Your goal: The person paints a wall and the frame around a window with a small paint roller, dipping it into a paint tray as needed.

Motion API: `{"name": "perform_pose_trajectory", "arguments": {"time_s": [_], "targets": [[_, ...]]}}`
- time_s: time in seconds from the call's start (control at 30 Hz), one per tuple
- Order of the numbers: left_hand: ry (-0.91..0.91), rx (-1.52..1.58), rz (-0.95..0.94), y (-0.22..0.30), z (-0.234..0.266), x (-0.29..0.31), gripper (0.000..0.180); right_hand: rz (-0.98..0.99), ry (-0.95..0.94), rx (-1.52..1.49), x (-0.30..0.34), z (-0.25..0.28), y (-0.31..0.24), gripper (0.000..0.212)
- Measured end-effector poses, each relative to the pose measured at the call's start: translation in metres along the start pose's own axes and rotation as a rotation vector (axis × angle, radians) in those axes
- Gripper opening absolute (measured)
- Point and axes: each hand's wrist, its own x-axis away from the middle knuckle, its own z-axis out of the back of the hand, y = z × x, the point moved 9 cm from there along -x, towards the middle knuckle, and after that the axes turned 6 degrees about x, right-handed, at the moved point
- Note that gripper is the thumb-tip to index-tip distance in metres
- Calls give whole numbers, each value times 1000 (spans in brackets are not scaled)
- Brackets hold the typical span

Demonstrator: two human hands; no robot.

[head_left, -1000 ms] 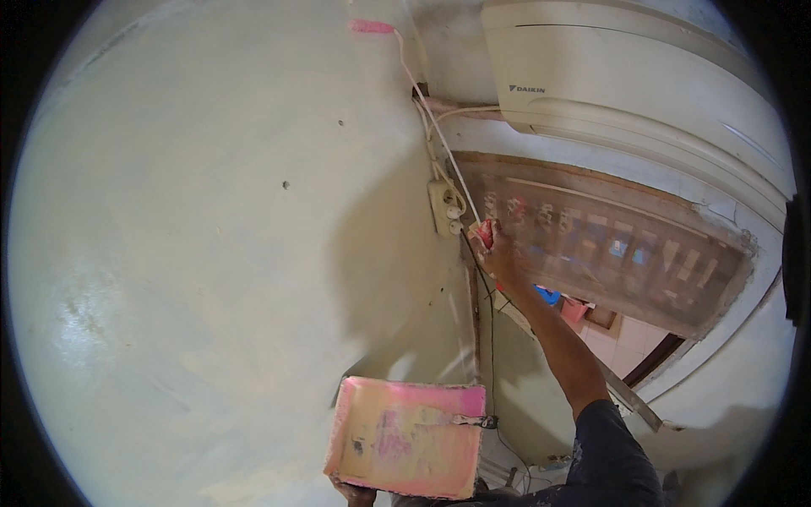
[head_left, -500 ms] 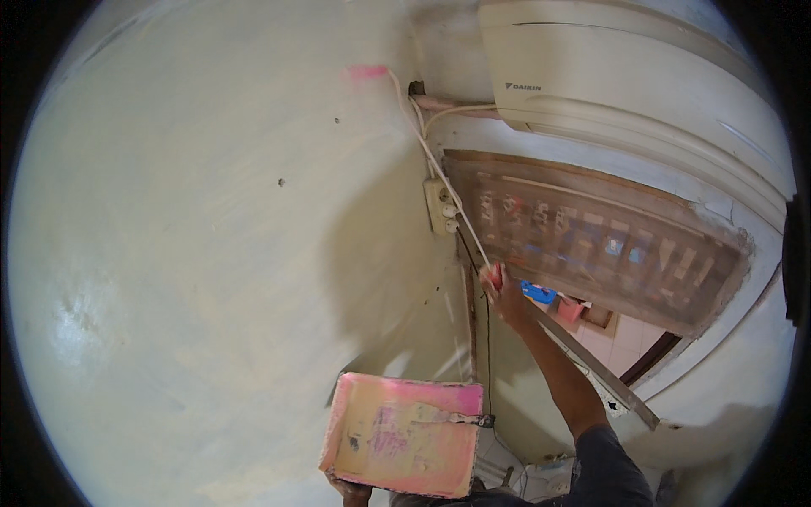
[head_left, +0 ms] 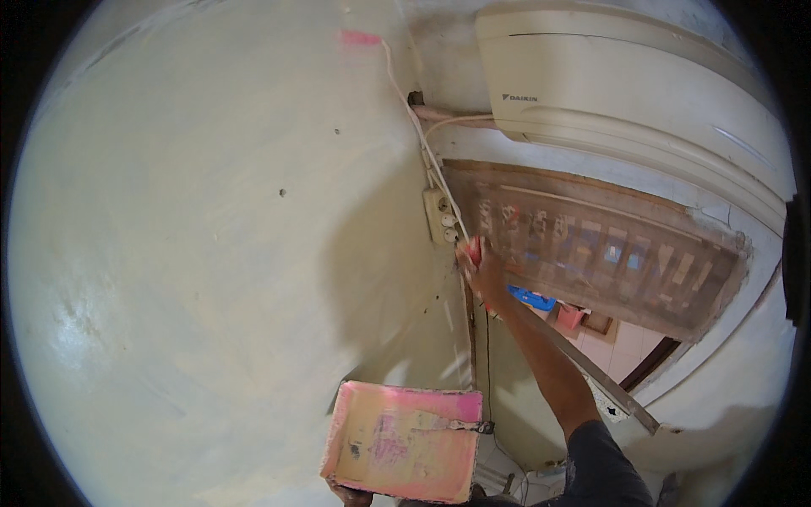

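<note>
My right hand is closed on the red grip of a paint roller, arm stretched up and forward. The roller's long thin pale rod leads up to its pink head, which lies against the pale wall near the top of the view. Low down, my left hand grips a paint tray by its near left corner; its fingers are partly hidden under it. The tray is smeared pink and cream inside. A paintbrush coated in paint lies across its right side.
An air conditioner hangs at the upper right, with a pipe and cables running to the corner. Below it sit a wall socket and a framed mesh opening. Two small holes mark the left wall.
My right hand has gone up and slightly left, carrying the roller head higher along the wall. The tray has stayed nearly in place in my left hand.
</note>
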Motion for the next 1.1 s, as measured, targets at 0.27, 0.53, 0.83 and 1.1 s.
{"name": "perform_pose_trajectory", "arguments": {"time_s": [0.27,0.53,0.83,1.1], "targets": [[2,2,16,-5,-34,11,66,19,-13,-38,12,-5,18,35],[-11,6,-50,-6,-20,10,64,-107,-21,36,59,-2,57,39],[-88,-618,-214,2,-45,21,49,168,214,154,-81,11,35,33],[-59,-58,-42,-3,18,12,62,4,-71,16,56,-58,68,41]]}}
